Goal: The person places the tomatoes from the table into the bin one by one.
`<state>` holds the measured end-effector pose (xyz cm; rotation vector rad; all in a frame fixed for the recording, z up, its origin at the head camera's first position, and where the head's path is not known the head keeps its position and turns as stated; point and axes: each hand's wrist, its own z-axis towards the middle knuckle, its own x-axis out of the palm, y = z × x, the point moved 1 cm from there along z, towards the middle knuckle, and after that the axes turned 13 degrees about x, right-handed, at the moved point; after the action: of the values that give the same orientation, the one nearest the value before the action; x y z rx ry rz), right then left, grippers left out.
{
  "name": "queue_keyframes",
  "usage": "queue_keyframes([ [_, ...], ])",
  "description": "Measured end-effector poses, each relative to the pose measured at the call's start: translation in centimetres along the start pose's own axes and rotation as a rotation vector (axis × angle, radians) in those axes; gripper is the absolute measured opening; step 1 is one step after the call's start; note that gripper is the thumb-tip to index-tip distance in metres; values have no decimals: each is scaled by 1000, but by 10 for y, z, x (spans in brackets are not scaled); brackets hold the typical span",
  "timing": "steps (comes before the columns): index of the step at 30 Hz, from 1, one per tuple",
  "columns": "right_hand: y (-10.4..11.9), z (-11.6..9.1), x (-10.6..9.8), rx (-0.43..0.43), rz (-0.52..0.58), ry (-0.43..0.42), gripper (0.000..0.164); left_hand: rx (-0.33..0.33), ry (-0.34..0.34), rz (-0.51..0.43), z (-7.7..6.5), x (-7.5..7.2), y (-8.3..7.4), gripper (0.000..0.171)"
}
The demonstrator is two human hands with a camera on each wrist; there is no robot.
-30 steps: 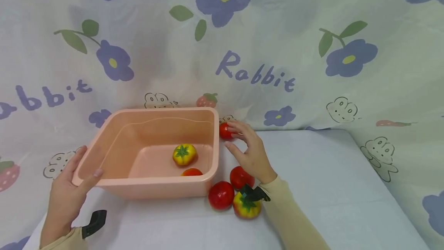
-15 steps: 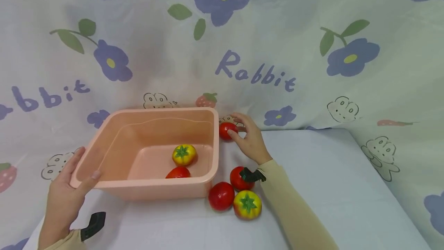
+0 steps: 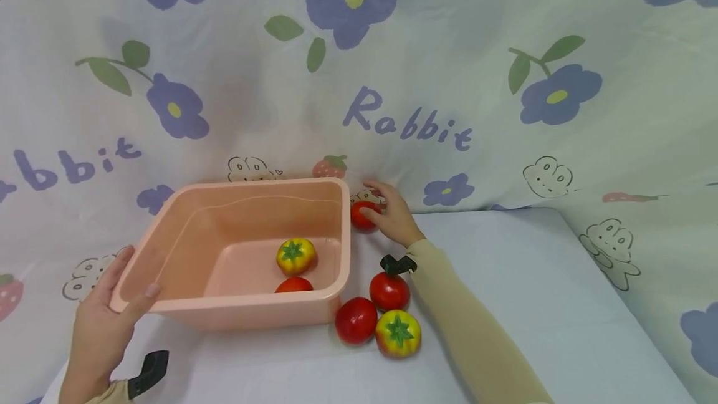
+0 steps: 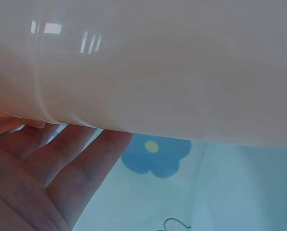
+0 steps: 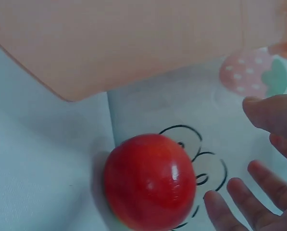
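My left hand (image 3: 103,320) grips the left end of a pink plastic bin (image 3: 252,315), thumb over the rim and fingers along the outside. In the left wrist view, those fingers (image 4: 85,171) lie against the bin's wall. Behind the bin's right side sits a red tomato (image 3: 363,216), with my right hand (image 3: 395,214) close by. The right wrist view shows that tomato (image 5: 150,183) apart from the spread, slightly bent fingers (image 5: 234,192). Inside the bin lie a yellow-red tomato with a green star-shaped top (image 3: 296,257) and a red one (image 3: 294,285), partly hidden by the front rim.
Near the bin's front right corner, a dark red round fruit (image 3: 356,321), a red tomato (image 3: 389,292) and a yellow-red tomato (image 3: 398,334) cluster on the white-covered table (image 3: 505,292). A patterned cloth (image 3: 426,48) hangs right behind.
My right hand has reached farther back, beside the tomato behind the bin. Inside the bin, the red tomato has shifted a little left. The left hand keeps its grip.
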<state>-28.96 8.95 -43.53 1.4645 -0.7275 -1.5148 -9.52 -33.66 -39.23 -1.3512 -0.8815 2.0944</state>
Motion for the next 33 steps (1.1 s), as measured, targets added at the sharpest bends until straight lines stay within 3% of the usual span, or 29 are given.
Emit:
queue_keyframes([
  [5, -8, 9, 6, 54, -28, 33, 57, 19, -10, -20, 1, 2, 1, 82],
  [17, -18, 14, 16, 52, -171, 66, 58, -6, 4, 32, 2, 0, 1, 85],
  [27, -18, 12, 22, 220, -239, 65, 60, -20, 13, 30, 1, -1, 1, 85],
  [33, -18, 13, 22, 241, -255, 47, 57, -30, 2, 19, 2, 0, -1, 86],
])
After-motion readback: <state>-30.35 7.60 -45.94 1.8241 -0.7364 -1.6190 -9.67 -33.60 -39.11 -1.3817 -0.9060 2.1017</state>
